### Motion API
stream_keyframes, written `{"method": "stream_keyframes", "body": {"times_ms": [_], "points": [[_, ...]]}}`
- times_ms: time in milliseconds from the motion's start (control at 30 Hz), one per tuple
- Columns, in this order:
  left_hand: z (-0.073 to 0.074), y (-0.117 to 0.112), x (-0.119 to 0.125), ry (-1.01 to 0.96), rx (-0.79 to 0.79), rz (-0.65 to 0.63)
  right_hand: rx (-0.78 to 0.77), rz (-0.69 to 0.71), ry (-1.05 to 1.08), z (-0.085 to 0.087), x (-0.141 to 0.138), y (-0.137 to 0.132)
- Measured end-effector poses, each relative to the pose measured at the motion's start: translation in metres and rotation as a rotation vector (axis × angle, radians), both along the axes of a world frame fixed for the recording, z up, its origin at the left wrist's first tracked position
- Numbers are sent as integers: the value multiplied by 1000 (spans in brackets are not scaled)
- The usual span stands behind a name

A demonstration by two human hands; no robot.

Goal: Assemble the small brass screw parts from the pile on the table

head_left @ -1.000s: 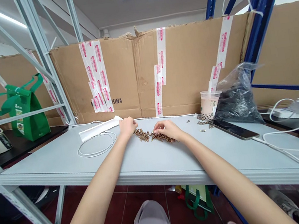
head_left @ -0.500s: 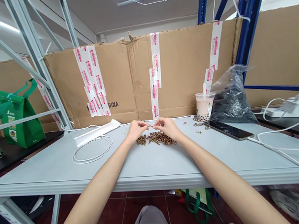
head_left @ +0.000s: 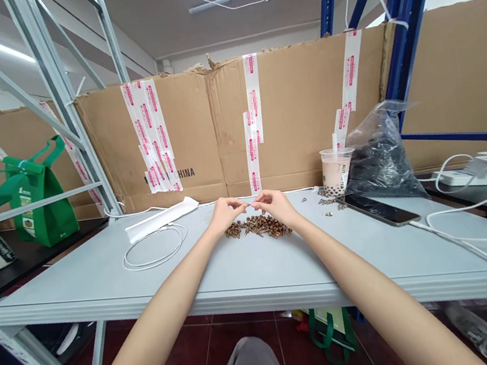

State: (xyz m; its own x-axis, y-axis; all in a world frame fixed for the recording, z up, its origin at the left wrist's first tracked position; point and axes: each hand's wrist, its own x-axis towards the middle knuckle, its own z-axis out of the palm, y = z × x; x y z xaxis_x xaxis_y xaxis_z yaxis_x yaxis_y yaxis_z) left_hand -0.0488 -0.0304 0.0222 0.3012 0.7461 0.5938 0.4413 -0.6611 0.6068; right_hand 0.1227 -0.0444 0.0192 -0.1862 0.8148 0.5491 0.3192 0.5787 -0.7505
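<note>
Both hands meet just behind a pile of small bronze-coloured screws point(head_left: 263, 226) on the grey table point(head_left: 256, 269). My left hand point(head_left: 228, 212) is closed in a pinch, its fingertips pointing right. Facing it, my right hand point(head_left: 274, 205) pinches too, a small gap from the left fingertips. Whatever sits between the fingertips is too small to make out. To the left of my left hand lie some tiny clear pieces point(head_left: 207, 218), hard to tell apart. A few loose metal pieces point(head_left: 328, 214) are scattered to the right, by the cup.
A bubble tea cup point(head_left: 337, 173), a plastic bag of dark things point(head_left: 378, 162) and a phone point(head_left: 381, 208) with its cable stand at the right. On the left are a folded white paper strip point(head_left: 161, 218) and a coiled white cable point(head_left: 157, 261). Cardboard point(head_left: 190, 129) closes off the back.
The view has shifted slightly, so the scene sits a little differently in the picture. My hands stay pinched in the same place behind the screws.
</note>
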Motion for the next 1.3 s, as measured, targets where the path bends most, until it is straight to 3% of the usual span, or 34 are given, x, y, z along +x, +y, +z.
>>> {"method": "stream_keyframes", "body": {"times_ms": [333,567,767,1067,1200,1300], "points": [[-1,-1,4,-103,-39,-87,-129,101,127,0,-1,3],[3,-12,7,65,133,28,-192,116,141,1,-2,0],[7,-17,7,234,280,64,-180,171,156,0,1,0],[1,-10,4,253,453,52,-192,180,118,3,1,-2],[0,-10,5,224,500,65,-104,286,19,0,0,-1],[1,-11,5,226,533,62,-26,291,-40,-2,0,0]]}}
